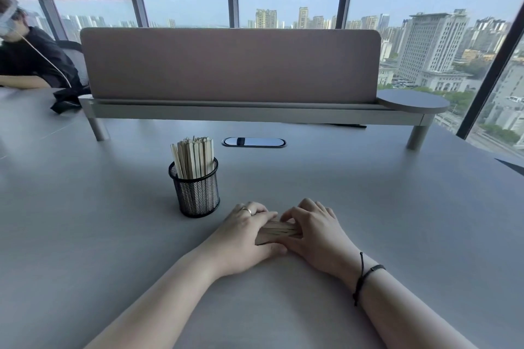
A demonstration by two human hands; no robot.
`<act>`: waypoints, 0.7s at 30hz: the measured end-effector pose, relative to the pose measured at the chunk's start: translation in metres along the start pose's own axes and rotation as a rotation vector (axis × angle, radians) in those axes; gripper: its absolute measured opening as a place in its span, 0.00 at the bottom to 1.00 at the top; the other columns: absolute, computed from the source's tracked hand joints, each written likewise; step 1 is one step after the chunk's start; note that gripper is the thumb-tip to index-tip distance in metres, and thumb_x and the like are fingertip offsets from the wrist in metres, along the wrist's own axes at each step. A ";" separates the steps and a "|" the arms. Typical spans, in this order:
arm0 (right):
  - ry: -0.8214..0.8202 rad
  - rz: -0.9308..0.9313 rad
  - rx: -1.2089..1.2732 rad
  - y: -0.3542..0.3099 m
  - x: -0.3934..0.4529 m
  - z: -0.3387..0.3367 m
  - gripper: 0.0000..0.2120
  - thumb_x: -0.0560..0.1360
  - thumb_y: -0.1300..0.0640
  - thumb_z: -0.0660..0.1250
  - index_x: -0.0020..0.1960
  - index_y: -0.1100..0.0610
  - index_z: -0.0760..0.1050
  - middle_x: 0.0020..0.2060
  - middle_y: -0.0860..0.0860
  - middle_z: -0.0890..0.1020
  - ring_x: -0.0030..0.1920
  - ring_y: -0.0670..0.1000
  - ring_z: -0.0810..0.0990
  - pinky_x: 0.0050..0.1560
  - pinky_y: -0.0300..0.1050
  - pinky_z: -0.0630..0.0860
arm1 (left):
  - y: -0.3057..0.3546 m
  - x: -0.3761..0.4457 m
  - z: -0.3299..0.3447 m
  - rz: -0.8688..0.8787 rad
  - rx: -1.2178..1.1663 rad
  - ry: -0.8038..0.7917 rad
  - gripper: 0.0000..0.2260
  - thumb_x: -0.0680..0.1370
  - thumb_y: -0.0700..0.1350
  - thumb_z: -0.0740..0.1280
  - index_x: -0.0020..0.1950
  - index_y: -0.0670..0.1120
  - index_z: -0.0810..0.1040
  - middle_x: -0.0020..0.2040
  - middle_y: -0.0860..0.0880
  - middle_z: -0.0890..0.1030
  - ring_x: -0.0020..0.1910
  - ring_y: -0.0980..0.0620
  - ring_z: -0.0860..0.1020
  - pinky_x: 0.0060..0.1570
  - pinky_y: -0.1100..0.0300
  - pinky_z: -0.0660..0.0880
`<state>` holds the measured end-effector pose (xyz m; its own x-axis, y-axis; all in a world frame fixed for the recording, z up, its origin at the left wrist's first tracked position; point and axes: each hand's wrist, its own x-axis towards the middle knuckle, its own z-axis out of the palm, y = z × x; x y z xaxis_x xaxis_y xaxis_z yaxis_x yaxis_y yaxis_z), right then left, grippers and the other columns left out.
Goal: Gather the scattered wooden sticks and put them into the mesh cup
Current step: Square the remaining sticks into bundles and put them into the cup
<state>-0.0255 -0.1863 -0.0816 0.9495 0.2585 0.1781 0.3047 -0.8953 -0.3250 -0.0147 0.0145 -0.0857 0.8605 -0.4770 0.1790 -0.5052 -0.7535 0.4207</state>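
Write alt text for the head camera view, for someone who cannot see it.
Two bare hands, left hand and right hand, press a small bundle of wooden sticks together on a grey table. Just behind and left of them stands a black mesh cup already packed with upright sticks. Beyond it are a desk divider and windows onto a city skyline.

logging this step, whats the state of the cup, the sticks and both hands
mesh cup: upright, nearly full of sticks
sticks in cup: standing on end
stick bundle: flat on table, squeezed between both hands
left hand: gripping the bundle
right hand: gripping the bundle
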 end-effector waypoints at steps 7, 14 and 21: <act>-0.038 0.009 -0.040 0.003 0.001 -0.001 0.26 0.66 0.27 0.59 0.52 0.45 0.72 0.51 0.44 0.72 0.57 0.49 0.71 0.55 0.44 0.64 | 0.000 -0.003 -0.002 0.030 -0.021 -0.014 0.28 0.73 0.67 0.65 0.70 0.57 0.76 0.61 0.57 0.76 0.61 0.53 0.68 0.66 0.55 0.67; -0.034 -0.024 -0.043 0.002 0.000 0.000 0.32 0.65 0.26 0.53 0.59 0.44 0.69 0.54 0.43 0.73 0.60 0.48 0.71 0.55 0.42 0.61 | 0.003 -0.003 -0.007 0.002 0.006 -0.057 0.30 0.75 0.64 0.67 0.75 0.57 0.71 0.62 0.53 0.74 0.64 0.52 0.67 0.68 0.54 0.65; -0.048 -0.028 -0.019 0.000 -0.002 -0.004 0.32 0.63 0.25 0.54 0.59 0.41 0.73 0.51 0.42 0.73 0.60 0.47 0.71 0.58 0.43 0.63 | 0.008 -0.003 -0.011 -0.051 -0.117 -0.087 0.24 0.73 0.59 0.73 0.70 0.63 0.75 0.59 0.55 0.73 0.64 0.54 0.68 0.68 0.57 0.65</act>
<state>-0.0274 -0.1884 -0.0787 0.9431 0.3006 0.1423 0.3306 -0.8940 -0.3023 -0.0210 0.0151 -0.0732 0.8732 -0.4809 0.0788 -0.4455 -0.7223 0.5290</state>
